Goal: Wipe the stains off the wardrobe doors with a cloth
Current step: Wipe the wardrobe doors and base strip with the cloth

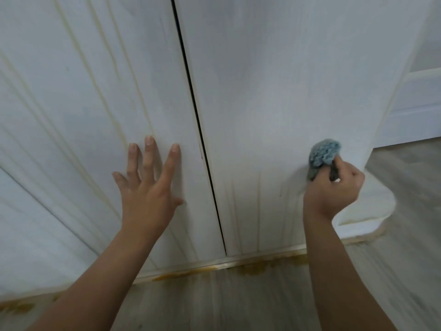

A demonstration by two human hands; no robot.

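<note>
Head view, the only one:

- Right hand (334, 189): fingers curled round a bunched blue cloth (323, 155), holding it against the right door (262, 91) low down, near that door's outer edge.
- Left hand (148, 185): fingers spread and straight, laid flat on the left door (83, 103) just beside the centre gap (198, 130). It holds nothing and looks like a brace.
- Key relation: the nearest stains to the cloth are the faint yellow streaks (259, 211) on the right door. They sit below and to the left of the cloth, between it and the gap.
- Their long axis runs up and down the door, so I'd judge the next stroke goes down and inward, along the streaks rather than across them.
- The left door is worse: long yellow drip lines (105, 96) run most of its visible height. The left hand is touching that panel, but the cloth is across the gap and well apart from them.
- The right hand is the only one that can wipe, so the right door's lower patch is the closer job.
- Yellow residue (257, 268) also shows along the base strip under both doors, where it meets the floor (238, 306).
- Writing: no brand, label or text is visible anywhere.
- Task looks early to midway: the upper right door reads clean, the rest doesn't.
</note>
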